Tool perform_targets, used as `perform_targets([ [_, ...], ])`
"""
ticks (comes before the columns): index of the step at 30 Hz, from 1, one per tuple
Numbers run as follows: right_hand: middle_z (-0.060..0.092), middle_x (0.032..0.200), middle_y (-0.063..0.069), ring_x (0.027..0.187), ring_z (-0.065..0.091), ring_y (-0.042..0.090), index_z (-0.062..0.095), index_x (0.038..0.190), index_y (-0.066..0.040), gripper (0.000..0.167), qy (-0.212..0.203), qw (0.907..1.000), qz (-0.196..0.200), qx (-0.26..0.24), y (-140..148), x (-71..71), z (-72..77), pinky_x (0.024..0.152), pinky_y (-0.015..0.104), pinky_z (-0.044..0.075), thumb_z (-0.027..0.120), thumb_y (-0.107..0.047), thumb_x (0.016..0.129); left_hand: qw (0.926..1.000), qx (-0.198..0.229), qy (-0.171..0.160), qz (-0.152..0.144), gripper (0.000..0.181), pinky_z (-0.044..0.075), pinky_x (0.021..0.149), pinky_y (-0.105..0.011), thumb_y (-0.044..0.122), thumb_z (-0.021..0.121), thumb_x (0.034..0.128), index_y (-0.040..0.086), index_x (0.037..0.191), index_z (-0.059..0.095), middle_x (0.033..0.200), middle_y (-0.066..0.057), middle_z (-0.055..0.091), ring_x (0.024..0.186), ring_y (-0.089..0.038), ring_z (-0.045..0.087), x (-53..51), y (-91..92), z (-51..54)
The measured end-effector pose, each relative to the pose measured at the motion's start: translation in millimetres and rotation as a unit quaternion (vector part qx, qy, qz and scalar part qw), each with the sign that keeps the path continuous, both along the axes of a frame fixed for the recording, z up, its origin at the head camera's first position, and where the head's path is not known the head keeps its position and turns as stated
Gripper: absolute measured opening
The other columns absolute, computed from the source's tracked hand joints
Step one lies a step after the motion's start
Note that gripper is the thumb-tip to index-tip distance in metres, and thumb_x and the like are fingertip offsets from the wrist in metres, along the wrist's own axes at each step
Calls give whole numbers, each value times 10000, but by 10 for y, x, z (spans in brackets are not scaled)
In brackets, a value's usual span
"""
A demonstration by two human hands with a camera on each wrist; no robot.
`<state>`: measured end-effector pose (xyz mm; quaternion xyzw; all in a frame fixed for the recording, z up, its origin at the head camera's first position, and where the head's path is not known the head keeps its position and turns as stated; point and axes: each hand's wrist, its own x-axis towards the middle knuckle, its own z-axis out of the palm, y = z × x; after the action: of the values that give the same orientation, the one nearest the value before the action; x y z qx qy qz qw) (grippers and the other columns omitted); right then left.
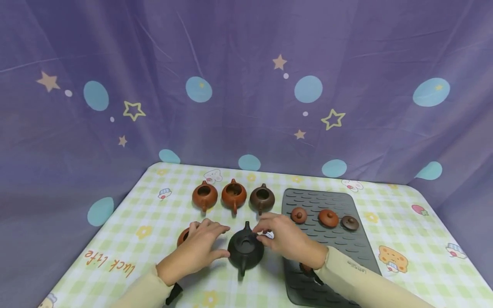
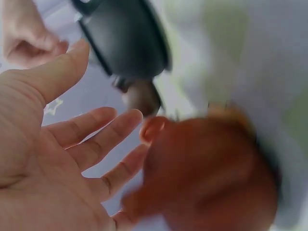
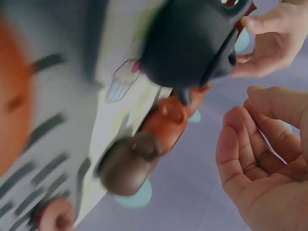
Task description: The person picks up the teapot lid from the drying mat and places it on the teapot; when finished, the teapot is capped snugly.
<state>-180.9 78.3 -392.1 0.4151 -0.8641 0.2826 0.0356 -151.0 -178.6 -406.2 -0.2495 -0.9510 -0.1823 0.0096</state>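
A black teapot (image 1: 245,256) stands between the two hands, its spout pointing away and its handle toward me. Its top looks covered by a lid, seen as a dark bulge above the rim in the right wrist view. My left hand (image 1: 202,244) has its fingers spread, the thumb tip close beside the black teapot; whether it touches is unclear. Beneath that hand, a reddish-brown teapot (image 2: 211,178) is partly hidden in the head view. My right hand (image 1: 286,238) is at the black teapot's right side, fingers loosely bent; the right wrist view shows nothing between thumb and fingers.
Behind stand an orange-brown teapot (image 1: 205,197), another orange-brown one (image 1: 233,196) and a dark brown one (image 1: 262,199), all lidless. On the grey mat (image 1: 331,248) lie several lids, including a reddish one (image 1: 298,215), an orange one (image 1: 328,218) and a brown one (image 1: 350,222).
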Motion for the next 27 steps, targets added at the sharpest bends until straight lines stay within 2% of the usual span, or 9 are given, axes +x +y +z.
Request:
perform_targets([
  [4,603,912,-68,757,574,31,725,968,-152,151,49,9995,-296,5,240,42,2,638,213,477,738,-97,828,9995,110,182,247,543,260,780,-449,342,797,743,127,1213,630,1136,14,620,982,-155,466,26,-147,97],
  [7,594,905,-75,773,597,55,718,957,-166,175,109,9987,-503,-9,415,83,-20,657,234,494,756,-85,806,9987,85,170,478,545,268,797,-454,347,795,747,152,1226,623,1162,27,609,1019,-163,470,56,-265,150],
  [11,615,930,-65,782,615,85,717,952,-165,211,183,9975,-678,-91,643,165,-66,652,260,507,779,-69,775,9977,137,196,637,556,277,789,-452,347,790,751,156,1243,614,1182,35,603,1048,-179,480,113,-411,185],
  [18,588,906,-84,795,611,107,719,959,-173,213,78,9979,-644,-68,991,324,-189,653,293,509,780,-91,773,9959,293,476,708,577,256,730,-399,324,807,723,167,1243,613,1180,25,612,994,-175,490,191,-615,161],
  [21,585,911,-103,799,602,92,716,958,-182,206,40,9980,-625,-26,1094,378,-235,645,290,502,779,-108,776,9957,287,409,779,596,238,698,-373,320,805,724,169,1264,605,1195,21,607,982,-174,491,206,-685,143],
  [27,567,937,-132,809,573,95,717,980,-266,233,-145,9973,-705,155,1193,445,-291,625,275,472,778,-149,787,9949,217,198,962,613,242,692,-372,323,798,731,123,1273,597,1210,-12,601,997,-208,507,228,-793,89],
])
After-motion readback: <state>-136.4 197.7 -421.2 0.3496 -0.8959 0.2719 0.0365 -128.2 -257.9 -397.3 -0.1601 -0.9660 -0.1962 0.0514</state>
